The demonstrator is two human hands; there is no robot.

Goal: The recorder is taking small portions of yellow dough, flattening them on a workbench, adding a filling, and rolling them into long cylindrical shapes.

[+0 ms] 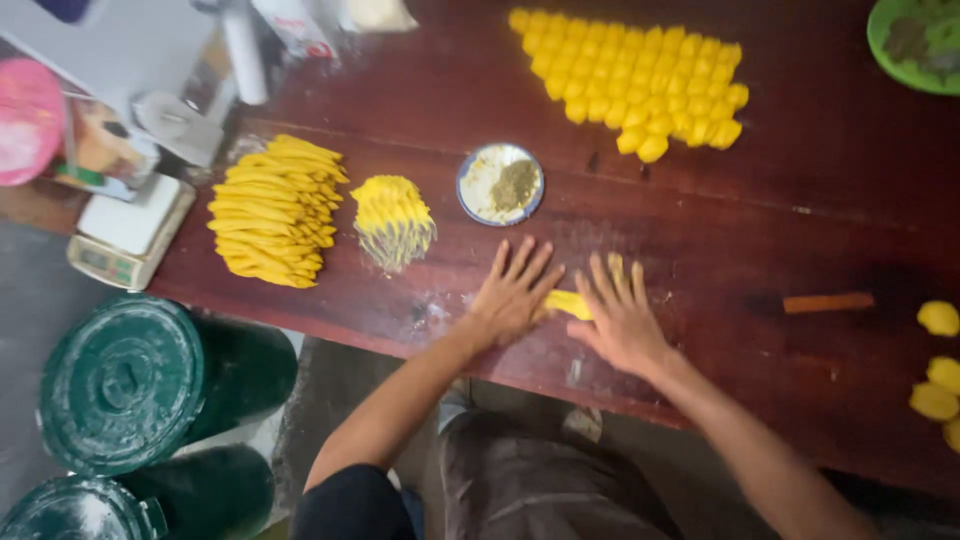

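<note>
Both my hands lie flat on a dark red wooden table [760, 240], fingers spread. My left hand [513, 293] and my right hand [617, 315] press on a yellow roll of dough [566, 302] that shows between them; most of it is hidden under the palms. To the left lies a pile of long yellow dough sticks [275, 210] and a smaller, flour-dusted bundle of sticks [392, 220]. Just beyond my hands stands a small round dish [500, 184] with white flour and a greenish powder.
Rows of yellow dough balls [635, 80] fill the far middle. More yellow lumps [938, 385] sit at the right edge, near a brown stick [828, 302]. A white scale [130, 230] stands at the table's left end. Green lidded bins [130, 385] stand on the floor.
</note>
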